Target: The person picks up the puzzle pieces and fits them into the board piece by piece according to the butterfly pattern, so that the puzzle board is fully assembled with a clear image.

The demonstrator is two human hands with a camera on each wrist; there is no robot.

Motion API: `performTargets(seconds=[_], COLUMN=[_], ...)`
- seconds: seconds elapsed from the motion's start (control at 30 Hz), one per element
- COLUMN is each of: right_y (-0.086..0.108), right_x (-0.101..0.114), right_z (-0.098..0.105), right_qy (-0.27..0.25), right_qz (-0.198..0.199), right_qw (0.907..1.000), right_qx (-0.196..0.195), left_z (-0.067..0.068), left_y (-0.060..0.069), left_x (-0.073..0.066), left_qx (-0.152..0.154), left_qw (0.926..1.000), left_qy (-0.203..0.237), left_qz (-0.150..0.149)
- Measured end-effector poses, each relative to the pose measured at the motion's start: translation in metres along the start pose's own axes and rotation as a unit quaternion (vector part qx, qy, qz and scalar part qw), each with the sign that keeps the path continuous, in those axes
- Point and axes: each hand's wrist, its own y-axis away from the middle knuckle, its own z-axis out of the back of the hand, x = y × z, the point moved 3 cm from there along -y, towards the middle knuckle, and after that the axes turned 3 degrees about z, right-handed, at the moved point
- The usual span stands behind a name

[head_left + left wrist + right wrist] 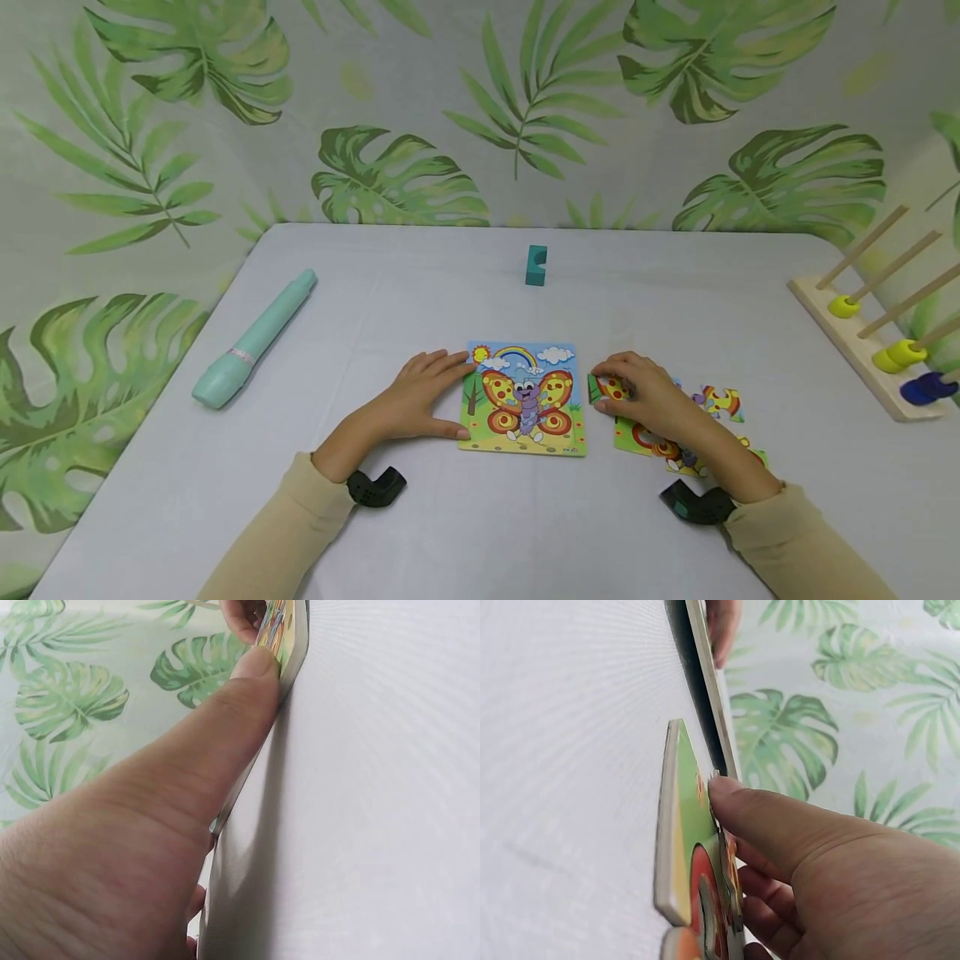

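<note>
A square butterfly picture puzzle (528, 408) lies on the white table. My left hand (416, 396) rests at its left side, thumb on the lower left corner and fingers spread over the upper left edge. In the left wrist view the thumb (255, 667) lies along the board's rim. Right of the board, my right hand (648, 396) pinches a green and red puzzle piece (611, 387) between thumb and fingers. Several loose pieces lie under and around that hand, among them a green-and-yellow corner piece (686, 802) and a rainbow-striped piece (723, 402); the hand partly hides them.
A mint-green microphone-shaped object (258, 337) lies at the left of the table (420, 283). Toward the back stands a small teal block (536, 265) with a notch. At the right edge is a wooden peg stand (840, 333) with yellow and blue beads.
</note>
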Motion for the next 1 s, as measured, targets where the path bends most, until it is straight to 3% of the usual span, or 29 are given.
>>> performTargets(seconds=[0.27, 0.53, 0.8, 1.0], right_y=[-0.001, -0.006, -0.013, -0.028], right_x=[-0.001, 0.010, 0.060, 0.094], right_z=[0.000, 0.010, 0.012, -0.009], right_qy=[-0.005, -0.044, -0.049, -0.067], right_qz=[0.000, -0.006, 0.084, 0.115], right_qw=[1.0000, 0.9989, 0.9938, 0.9904], right_qx=[0.003, -0.010, -0.053, -0.037], left_z=[-0.001, -0.002, -0.002, -0.002], left_y=[0.000, -0.001, -0.002, -0.001], left_x=[0.001, 0.002, 0.001, 0.002], left_qx=[-0.006, -0.004, -0.005, -0.011], left_qw=[0.9999, 0.9999, 0.9999, 0.9998], left_qy=[-0.004, -0.007, -0.010, -0.009], left_qz=[-0.008, -0.006, -0.007, -0.011])
